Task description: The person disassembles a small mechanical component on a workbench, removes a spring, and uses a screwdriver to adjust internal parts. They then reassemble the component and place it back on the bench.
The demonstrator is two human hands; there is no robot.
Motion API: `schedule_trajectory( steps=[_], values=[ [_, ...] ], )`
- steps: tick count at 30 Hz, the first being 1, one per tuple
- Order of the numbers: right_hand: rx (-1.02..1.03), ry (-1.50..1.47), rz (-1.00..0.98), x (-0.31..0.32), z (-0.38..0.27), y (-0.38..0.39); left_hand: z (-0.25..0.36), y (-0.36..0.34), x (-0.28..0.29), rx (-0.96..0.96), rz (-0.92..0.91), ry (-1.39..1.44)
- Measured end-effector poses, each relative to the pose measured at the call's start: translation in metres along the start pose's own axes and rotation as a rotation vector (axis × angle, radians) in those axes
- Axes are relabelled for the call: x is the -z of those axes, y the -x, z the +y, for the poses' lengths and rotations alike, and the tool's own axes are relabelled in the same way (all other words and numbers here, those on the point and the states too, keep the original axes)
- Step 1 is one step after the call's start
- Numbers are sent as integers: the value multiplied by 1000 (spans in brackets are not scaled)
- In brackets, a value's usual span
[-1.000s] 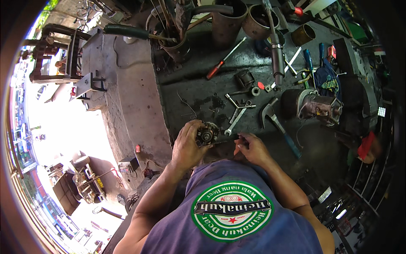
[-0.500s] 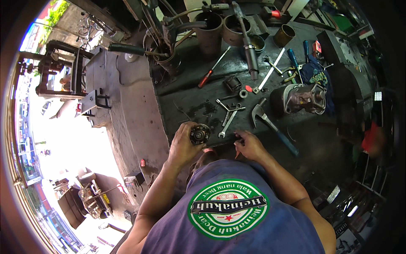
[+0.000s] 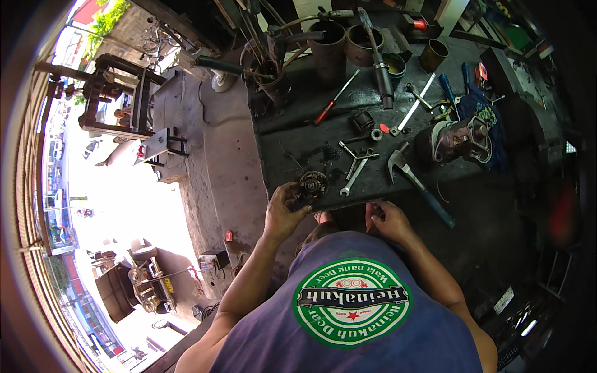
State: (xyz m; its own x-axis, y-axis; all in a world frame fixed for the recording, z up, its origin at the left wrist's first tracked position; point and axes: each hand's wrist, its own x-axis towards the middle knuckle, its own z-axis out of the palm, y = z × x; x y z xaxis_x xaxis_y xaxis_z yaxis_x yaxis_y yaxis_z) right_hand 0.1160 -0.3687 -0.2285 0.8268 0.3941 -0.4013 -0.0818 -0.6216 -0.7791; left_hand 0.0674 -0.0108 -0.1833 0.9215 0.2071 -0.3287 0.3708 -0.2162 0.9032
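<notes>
My left hand (image 3: pixel 287 207) is at the bench's front edge, fingers bent and apart, beside the lower left of a round, dark metal part (image 3: pixel 314 184) with a ringed centre; it no longer appears gripped. My right hand (image 3: pixel 387 219) is just in front of the edge, fingers curled together; any held item is hidden. Nearby lie an open-ended spanner (image 3: pixel 352 181), a three-armed wrench (image 3: pixel 354 155) and a claw hammer (image 3: pixel 423 189) with a blue handle.
The dark bench (image 3: pixel 280 149) carries a red screwdriver (image 3: pixel 325 112), metal pots (image 3: pixel 328 56), a long cylindrical tool (image 3: pixel 380 74), a large housing (image 3: pixel 460 138) and a blue cloth (image 3: pixel 488 105). A pale slab (image 3: pixel 227 161) adjoins it leftward, near a metal frame (image 3: pixel 115 99).
The view has shifted. My left hand has loosened from the round part and drawn slightly back toward me; my right hand has also moved back below the bench edge.
</notes>
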Motion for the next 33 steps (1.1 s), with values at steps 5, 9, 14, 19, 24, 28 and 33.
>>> schedule_trajectory(
  steps=[5, 9, 14, 19, 24, 28, 33],
  values=[
    [7, 48, -59, 3, -20, -9, 7, 11, -5, -104, 54, -225],
    [-12, 34, -135, 6, -53, -26, 50, 14, -7, -305, 144, -508],
    [117, 93, -183, -8, -84, -52, 95, 3, -29, -208, 106, -741],
    [418, 120, -67, -50, -92, -92, 98, -20, -28, -82, 25, -786],
    [590, 107, -14, -75, -97, -119, 72, -26, 21, 33, -20, -499],
    [598, 180, 26, -86, -108, -123, 46, -35, 54, 58, -86, -471],
    [597, 199, 44, -85, -109, -122, 24, -36, 62, 36, -107, -316]
  ],
)
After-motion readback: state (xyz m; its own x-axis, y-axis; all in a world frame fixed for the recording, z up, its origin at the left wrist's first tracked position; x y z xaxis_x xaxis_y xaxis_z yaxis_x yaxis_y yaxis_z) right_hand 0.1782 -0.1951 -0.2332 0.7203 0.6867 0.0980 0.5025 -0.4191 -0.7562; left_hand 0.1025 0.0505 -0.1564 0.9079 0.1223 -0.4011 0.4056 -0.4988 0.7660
